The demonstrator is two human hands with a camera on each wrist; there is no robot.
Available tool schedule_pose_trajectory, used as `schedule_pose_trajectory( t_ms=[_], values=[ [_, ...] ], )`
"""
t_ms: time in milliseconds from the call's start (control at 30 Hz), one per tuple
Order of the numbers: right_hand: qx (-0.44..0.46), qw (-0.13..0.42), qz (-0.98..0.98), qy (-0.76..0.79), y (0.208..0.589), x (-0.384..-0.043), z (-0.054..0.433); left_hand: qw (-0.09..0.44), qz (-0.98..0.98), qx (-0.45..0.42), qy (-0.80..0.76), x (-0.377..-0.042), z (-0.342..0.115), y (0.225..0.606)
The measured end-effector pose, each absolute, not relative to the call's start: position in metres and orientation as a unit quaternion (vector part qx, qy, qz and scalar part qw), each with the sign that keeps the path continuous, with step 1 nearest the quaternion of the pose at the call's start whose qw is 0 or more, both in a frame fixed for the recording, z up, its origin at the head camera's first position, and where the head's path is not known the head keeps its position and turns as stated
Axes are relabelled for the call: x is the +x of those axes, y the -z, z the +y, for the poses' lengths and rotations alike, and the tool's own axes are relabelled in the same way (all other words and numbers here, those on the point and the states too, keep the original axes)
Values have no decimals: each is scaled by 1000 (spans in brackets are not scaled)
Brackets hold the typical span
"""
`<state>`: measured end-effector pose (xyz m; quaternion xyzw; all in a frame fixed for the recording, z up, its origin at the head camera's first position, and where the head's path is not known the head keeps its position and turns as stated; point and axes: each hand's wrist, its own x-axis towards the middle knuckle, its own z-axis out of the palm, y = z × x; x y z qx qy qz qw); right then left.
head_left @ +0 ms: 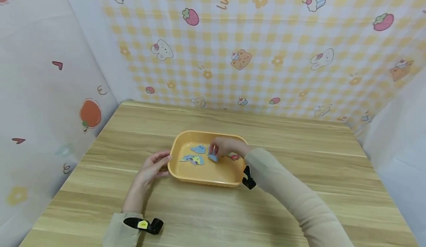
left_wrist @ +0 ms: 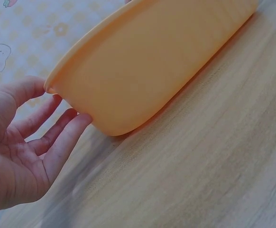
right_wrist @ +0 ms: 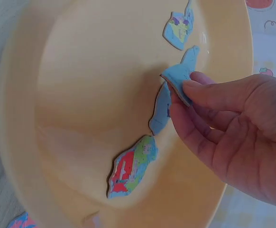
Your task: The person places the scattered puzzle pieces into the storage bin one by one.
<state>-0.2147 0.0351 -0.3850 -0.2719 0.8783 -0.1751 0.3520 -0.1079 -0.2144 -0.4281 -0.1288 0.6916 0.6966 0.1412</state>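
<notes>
Standing in the room and reading from the person's left, I see white printed cloth (head_left: 43, 102) beyond the left hand (head_left: 151, 169). A light sleeve (head_left: 121, 236) and a black wrist device (head_left: 133, 223) are on the near side of that hand. The left hand grips the left end of the tray (head_left: 199, 173): one digit meets the rim, and the other fingertips bear on the outer wall just below it.

The yellow tray rests on the bench (head_left: 186, 217), between and partly beneath the hands. On its floor, right of the left hand, lies a yellow-and-blue piece (head_left: 193, 159). A blue piece (head_left: 199, 149) lies slightly farther from the person, between the two hands.

Next in order is the right hand (head_left: 224, 146), reaching over the tray. Its thumb and fingers are closed on the held piece (right_wrist: 176, 78), which is blue, thin and tilted. I cannot tell whether this piece touches the tray floor. A second blue piece (right_wrist: 160, 111) lies beneath the right hand's fingers, partly covered. The red-and-green piece (right_wrist: 133, 166) lies next to it, below the right hand.

To the right of that hand extend its light sleeve and a second black wrist device (head_left: 247, 180), the latter near the tray's right end. Checked cloth (head_left: 216, 80) hangs beyond both hands, behind the bench.
</notes>
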Motion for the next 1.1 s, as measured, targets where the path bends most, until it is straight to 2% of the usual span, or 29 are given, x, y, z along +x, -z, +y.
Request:
schedule_pose_trajectory(
  t_ms=[167, 500, 1100],
  values=[
    [-272, 352, 877, 180, 377, -203, 32, 144, 690, -130, -697, -108, -213, 429],
    [-257, 353, 878, 195, 386, -204, 33, 142, 685, -133, -702, -109, -213, 431],
    [-260, 282, 884, 265, 369, -210, 65, 140, 697, -141, -689, -108, -213, 431]
  ],
)
